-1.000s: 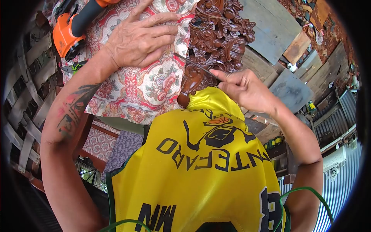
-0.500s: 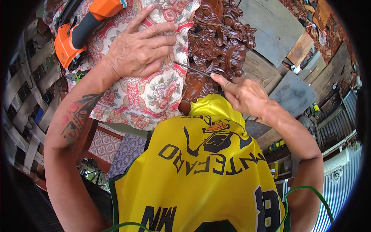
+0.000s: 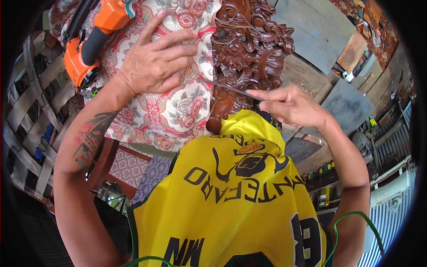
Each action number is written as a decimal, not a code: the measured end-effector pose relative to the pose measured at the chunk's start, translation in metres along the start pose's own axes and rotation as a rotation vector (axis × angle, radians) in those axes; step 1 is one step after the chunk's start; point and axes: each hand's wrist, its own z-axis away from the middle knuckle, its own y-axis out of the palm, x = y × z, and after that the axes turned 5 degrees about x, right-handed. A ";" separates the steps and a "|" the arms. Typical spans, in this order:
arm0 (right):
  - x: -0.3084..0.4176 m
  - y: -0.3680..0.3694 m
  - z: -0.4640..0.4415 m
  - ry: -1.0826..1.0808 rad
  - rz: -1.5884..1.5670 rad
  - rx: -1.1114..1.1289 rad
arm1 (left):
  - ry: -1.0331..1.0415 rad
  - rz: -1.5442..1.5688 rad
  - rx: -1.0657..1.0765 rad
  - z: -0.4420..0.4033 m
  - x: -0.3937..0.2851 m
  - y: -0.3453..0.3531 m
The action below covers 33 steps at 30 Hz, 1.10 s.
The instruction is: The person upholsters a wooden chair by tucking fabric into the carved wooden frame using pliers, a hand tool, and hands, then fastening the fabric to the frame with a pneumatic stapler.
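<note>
The left hand (image 3: 155,64) is spread on the floral cloth (image 3: 153,109); the right hand (image 3: 296,107) pinches a thin dark rod (image 3: 227,87), its tip now over the cloth's margin, seemingly the working spot. Carved wood (image 3: 249,58) lies between the hands.

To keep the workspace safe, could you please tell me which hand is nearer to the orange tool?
Left. The left hand rests on the floral cloth, beside the orange tool; the right hand is farther away, by the carved wood, holding a thin rod.
</note>
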 end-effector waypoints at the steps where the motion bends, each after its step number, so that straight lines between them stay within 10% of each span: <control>1: -0.003 0.001 0.007 -0.117 0.382 -0.134 | -0.005 -0.009 -0.013 -0.001 0.001 -0.002; 2: 0.002 0.005 0.014 -0.236 0.765 -0.273 | -0.009 -0.021 -0.029 -0.002 0.003 -0.004; 10: -0.005 0.040 0.011 -0.460 0.912 -0.458 | -0.028 0.092 0.063 0.014 -0.025 -0.007; 33: -0.015 0.034 -0.009 -0.467 0.887 -0.471 | -0.044 0.083 -0.005 0.011 -0.022 0.000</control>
